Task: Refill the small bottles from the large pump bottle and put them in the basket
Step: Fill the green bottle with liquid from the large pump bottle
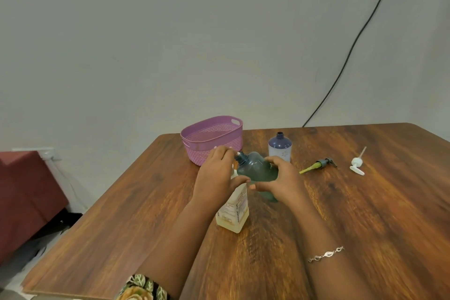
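Observation:
My right hand (pixel 280 181) grips a small translucent green bottle (pixel 255 168), tilted with its open neck toward the left. My left hand (pixel 219 175) rests on top of the large clear pump bottle (pixel 233 212), which stands on the table with yellowish liquid at its bottom; the pump nozzle meets the green bottle's neck. A small blue-and-white bottle (pixel 280 146) stands uncapped behind. The purple basket (pixel 211 139) sits at the table's far left; nothing shows inside it.
A grey pump cap with a green tube (pixel 319 165) and a white pump cap (pixel 357 164) lie on the wooden table (pixel 365 214) to the right. A black cable (pixel 353 46) runs down the wall. A dark red seat (pixel 24 192) stands left of the table.

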Demonstrator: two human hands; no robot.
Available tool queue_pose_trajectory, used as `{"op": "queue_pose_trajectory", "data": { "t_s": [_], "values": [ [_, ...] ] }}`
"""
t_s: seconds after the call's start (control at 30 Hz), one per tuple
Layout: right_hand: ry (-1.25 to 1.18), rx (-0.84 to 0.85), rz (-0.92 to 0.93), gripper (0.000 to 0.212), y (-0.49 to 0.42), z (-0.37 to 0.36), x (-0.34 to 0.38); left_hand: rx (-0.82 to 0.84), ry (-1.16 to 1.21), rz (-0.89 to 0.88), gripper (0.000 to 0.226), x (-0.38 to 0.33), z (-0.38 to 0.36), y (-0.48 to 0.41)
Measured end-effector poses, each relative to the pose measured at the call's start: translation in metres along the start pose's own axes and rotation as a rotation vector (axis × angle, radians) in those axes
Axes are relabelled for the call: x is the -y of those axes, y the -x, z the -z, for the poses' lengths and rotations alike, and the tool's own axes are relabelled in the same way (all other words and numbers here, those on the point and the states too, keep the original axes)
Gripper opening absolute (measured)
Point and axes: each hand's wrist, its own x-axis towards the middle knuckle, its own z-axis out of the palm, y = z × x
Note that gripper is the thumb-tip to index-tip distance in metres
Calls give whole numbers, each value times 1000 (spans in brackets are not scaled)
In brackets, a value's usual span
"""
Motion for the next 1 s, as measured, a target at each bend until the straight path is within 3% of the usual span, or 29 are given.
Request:
{"op": "queue_pose_trajectory", "data": {
  "t_s": [1.0],
  "values": [
    [59,-24,-6,64,-5,-6,-6,-40,-25,129,60,-10,-17,4]
  ]
}}
